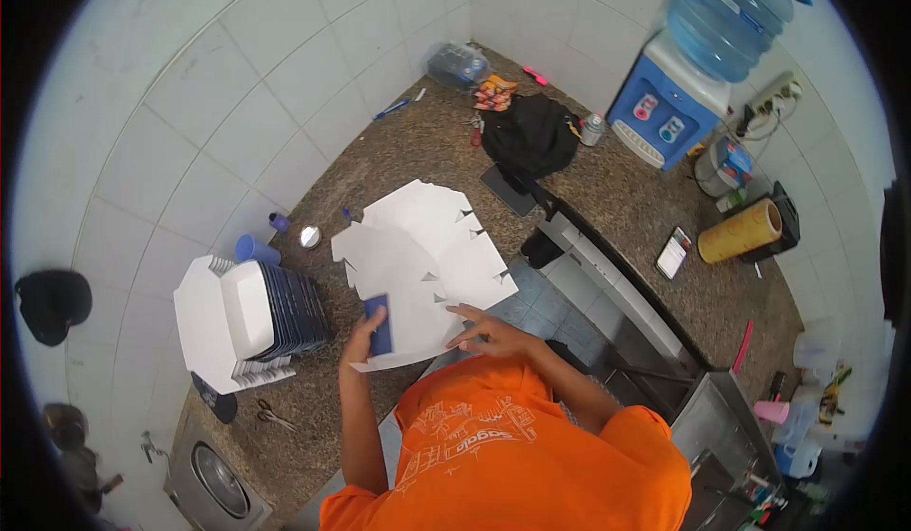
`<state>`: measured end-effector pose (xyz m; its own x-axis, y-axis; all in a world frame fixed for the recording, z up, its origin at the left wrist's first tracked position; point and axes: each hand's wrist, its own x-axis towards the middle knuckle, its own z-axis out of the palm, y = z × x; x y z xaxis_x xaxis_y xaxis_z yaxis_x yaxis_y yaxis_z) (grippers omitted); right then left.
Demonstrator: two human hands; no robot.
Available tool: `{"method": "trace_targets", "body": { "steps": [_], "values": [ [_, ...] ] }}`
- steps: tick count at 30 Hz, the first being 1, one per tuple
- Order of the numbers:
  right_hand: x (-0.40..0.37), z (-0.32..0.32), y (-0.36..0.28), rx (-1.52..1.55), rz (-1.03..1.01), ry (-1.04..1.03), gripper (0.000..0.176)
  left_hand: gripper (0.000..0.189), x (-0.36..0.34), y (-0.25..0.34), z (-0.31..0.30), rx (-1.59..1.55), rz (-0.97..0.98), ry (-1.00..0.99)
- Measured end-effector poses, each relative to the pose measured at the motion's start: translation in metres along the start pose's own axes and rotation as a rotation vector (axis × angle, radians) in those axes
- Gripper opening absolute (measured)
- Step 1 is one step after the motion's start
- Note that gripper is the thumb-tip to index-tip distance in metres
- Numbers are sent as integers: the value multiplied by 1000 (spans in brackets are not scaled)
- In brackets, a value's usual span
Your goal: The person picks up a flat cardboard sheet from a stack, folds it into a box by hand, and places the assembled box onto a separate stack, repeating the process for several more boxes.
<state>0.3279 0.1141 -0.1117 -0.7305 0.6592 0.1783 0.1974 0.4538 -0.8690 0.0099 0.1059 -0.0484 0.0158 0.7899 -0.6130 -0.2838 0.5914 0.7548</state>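
A white cardboard box blank [427, 246] with slots along its edges lies unfolded on the counter in front of me. One side flap is turned up, showing its blue outer face [380, 327]. My left hand [361, 339] grips this flap, thumb on the blue face, other fingers mostly hidden. Over the near right part of the blank, my right hand [493, 334] rests with fingers spread, touching the card near its raised front edge. To the left stands a nested stack of folded boxes [289, 308], white inside and dark blue outside.
The stone counter [380, 166] holds a black bag [531, 137], a blue cup [256, 249], scissors [275, 417], a phone [673, 253] and a yellow roll [740, 231]. A water dispenser [669, 104] stands back right; a sink [220, 479] is front left.
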Motion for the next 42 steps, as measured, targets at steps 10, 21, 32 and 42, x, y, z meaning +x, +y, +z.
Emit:
{"method": "trace_targets", "body": {
  "steps": [10, 21, 32, 42],
  "values": [
    [46, -43, -43, 380, 444, 483, 44, 68, -10, 5, 36, 294, 359, 209],
    [64, -52, -163, -693, -66, 140, 92, 48, -70, 70, 94, -247, 520, 228],
    [80, -48, -113, -335, -450, 545, 51, 34, -43, 58, 120, -328, 580, 213],
    [97, -67, -111, -125, -347, 588, 49, 26, -31, 44, 136, -348, 761, 89]
  ]
}}
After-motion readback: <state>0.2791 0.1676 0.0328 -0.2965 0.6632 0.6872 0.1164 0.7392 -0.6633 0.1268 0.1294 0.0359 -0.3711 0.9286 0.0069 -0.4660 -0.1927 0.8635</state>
